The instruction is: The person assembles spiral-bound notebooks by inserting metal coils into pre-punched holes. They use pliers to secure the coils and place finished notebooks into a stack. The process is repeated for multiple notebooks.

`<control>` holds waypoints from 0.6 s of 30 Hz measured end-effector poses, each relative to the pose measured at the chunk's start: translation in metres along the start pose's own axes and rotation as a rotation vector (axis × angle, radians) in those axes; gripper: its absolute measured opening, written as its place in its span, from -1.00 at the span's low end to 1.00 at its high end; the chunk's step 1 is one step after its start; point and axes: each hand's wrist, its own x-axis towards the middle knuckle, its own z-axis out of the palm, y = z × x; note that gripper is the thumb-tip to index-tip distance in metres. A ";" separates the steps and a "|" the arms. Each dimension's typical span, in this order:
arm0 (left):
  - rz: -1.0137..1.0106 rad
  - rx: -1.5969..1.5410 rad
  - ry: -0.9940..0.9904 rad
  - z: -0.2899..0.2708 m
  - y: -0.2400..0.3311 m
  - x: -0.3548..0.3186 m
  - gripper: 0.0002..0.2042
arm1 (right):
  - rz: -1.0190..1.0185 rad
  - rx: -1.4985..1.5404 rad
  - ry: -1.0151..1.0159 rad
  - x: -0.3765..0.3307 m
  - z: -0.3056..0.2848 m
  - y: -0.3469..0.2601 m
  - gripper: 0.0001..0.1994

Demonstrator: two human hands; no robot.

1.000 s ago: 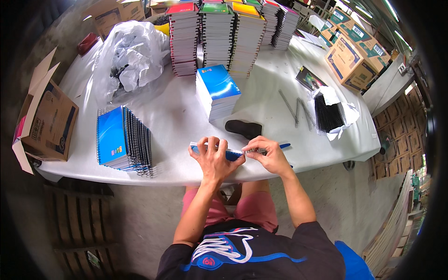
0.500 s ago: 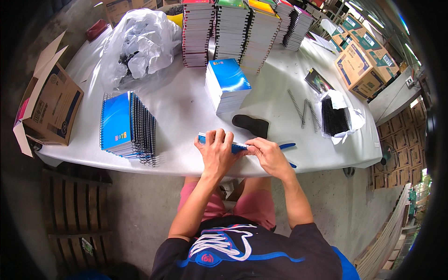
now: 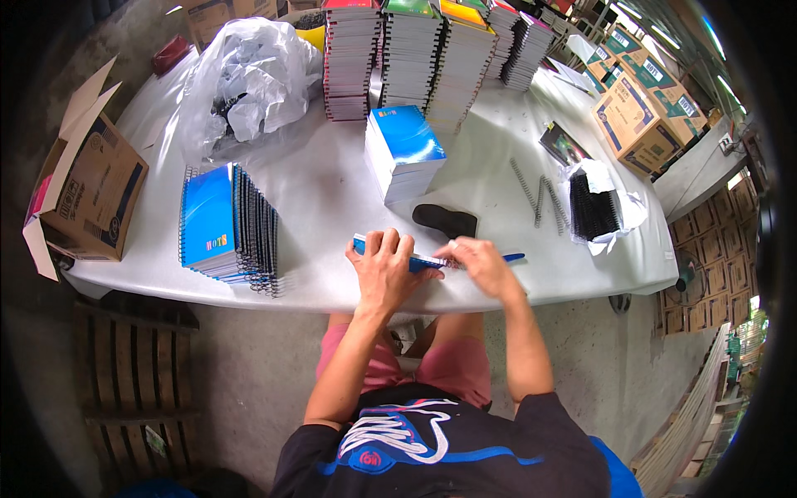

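Near the table's front edge, a blue-covered notebook point(image 3: 421, 264) is held up edge-on in my left hand point(image 3: 386, 267). The fingers of that hand bend over its top, with the thumb at the near side. My right hand point(image 3: 486, 266) is at the notebook's right end, fingers bent and smeared by motion. Below those fingers shows a short stretch of spiral coil point(image 3: 451, 263); whether they grip it is unclear. A blue handle point(image 3: 515, 256) of some tool sticks out beyond my right hand. Just behind the notebook lies a dark, elongated object point(image 3: 446, 220).
Spiral-bound blue notebooks point(image 3: 207, 217) are piled at left, beside an open carton point(image 3: 95, 187). Behind my hands stands a blue-topped stack point(image 3: 407, 137); taller notebook stacks point(image 3: 353, 66) rise farther back. Loose coils point(image 3: 538, 199) and a bag of black coils point(image 3: 595, 206) lie right.
My right hand has shifted slightly up and its fingers have lifted off the notebook's corner, baring some coil. It now covers the lower blue handle. My left hand stays put.
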 end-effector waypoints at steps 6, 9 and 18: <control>0.089 -0.119 -0.003 -0.007 -0.004 0.003 -0.39 | -0.333 -0.782 0.311 0.038 -0.018 0.050 -0.75; 0.082 -0.144 0.013 -0.009 -0.006 -0.001 -0.40 | -0.128 -0.355 0.232 0.040 -0.025 0.044 -0.73; 0.061 -0.208 -0.062 -0.012 -0.008 -0.004 -0.49 | -0.138 0.108 0.062 0.009 -0.009 0.019 -0.74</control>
